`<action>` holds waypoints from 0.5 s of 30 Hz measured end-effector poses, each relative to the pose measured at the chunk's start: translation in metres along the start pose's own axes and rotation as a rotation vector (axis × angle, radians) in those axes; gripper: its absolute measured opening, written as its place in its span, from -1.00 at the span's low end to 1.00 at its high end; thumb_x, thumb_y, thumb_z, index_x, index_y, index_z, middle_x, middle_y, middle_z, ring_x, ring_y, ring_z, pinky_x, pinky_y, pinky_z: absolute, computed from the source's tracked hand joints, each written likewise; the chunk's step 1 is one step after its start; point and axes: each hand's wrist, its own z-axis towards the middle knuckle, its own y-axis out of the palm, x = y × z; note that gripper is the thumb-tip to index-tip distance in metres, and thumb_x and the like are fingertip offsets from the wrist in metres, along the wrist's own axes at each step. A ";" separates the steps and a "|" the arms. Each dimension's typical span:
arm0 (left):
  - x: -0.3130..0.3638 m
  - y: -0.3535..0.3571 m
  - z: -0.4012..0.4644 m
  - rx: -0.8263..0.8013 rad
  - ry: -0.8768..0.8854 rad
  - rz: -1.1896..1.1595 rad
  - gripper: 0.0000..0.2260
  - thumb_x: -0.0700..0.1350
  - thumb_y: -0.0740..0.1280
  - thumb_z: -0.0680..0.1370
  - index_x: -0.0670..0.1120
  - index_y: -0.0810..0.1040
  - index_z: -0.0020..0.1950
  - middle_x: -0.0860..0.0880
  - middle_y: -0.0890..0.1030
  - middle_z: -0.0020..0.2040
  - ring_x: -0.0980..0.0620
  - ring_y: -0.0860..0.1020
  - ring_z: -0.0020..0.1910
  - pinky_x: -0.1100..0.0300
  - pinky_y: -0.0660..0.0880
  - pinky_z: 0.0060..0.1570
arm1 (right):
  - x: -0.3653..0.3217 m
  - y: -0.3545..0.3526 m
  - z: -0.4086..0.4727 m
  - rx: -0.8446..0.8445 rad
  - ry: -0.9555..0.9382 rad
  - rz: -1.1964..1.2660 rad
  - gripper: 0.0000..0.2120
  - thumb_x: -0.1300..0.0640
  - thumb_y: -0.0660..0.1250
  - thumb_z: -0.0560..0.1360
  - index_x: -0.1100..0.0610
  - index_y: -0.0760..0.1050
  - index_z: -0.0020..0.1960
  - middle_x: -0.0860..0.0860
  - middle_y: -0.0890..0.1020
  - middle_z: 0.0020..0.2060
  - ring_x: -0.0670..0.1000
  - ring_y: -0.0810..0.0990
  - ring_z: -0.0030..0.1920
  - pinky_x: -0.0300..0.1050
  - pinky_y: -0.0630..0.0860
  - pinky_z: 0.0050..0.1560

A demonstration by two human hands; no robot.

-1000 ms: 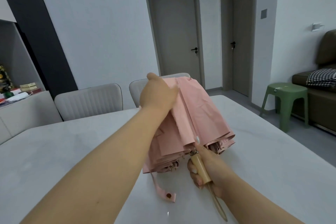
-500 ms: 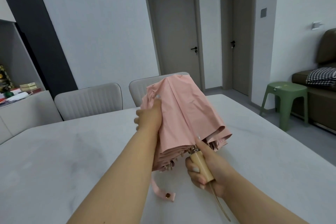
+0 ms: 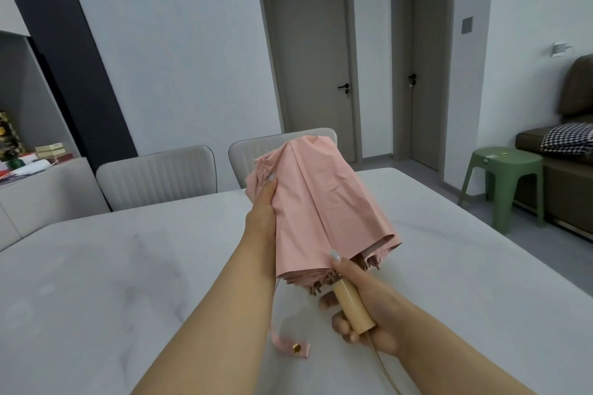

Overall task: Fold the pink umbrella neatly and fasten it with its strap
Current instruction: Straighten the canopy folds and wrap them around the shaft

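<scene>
Right hand (image 3: pixel 369 305) grips wooden handle (image 3: pixel 352 305) of pink umbrella (image 3: pixel 321 205); left hand (image 3: pixel 261 218) clasps canopy's left side; strap (image 3: pixel 290 345) hangs unfastened.

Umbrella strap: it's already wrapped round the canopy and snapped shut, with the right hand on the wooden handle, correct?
Not quite. In the head view the strap hangs loose below the pink umbrella, its snap unfastened. The right hand does hold the wooden handle.
</scene>
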 end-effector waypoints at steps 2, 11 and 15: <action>-0.007 -0.004 0.008 0.008 -0.044 -0.011 -0.08 0.39 0.55 0.00 -0.03 0.57 0.27 -0.12 0.70 0.08 -0.18 0.68 0.02 -0.16 0.54 0.17 | -0.001 0.001 -0.001 0.038 -0.002 -0.003 -0.34 -0.26 0.44 0.18 0.14 0.50 0.12 0.20 0.59 -0.07 0.18 0.69 -0.28 -0.25 0.26 -0.60; -0.014 0.004 -0.013 0.111 -0.026 0.061 -0.41 0.32 0.41 0.39 -0.12 0.56 0.17 -0.10 0.68 0.03 -0.14 0.66 -0.02 -0.05 0.59 0.06 | -0.010 -0.014 -0.003 -0.174 -0.039 0.070 -0.32 -0.27 0.44 0.28 0.26 0.61 0.13 0.31 0.61 0.16 0.32 0.67 -0.01 -0.24 0.37 -0.61; -0.017 0.005 -0.013 0.112 -0.012 0.126 -0.40 0.34 0.42 0.37 -0.14 0.58 0.12 -0.11 0.68 0.01 -0.13 0.65 -0.03 -0.02 0.59 0.05 | -0.004 -0.010 -0.001 -0.110 -0.078 -0.047 -0.49 -0.11 0.48 0.31 0.28 0.60 0.04 0.25 0.68 0.04 0.00 0.48 -0.54 -0.22 0.42 -0.57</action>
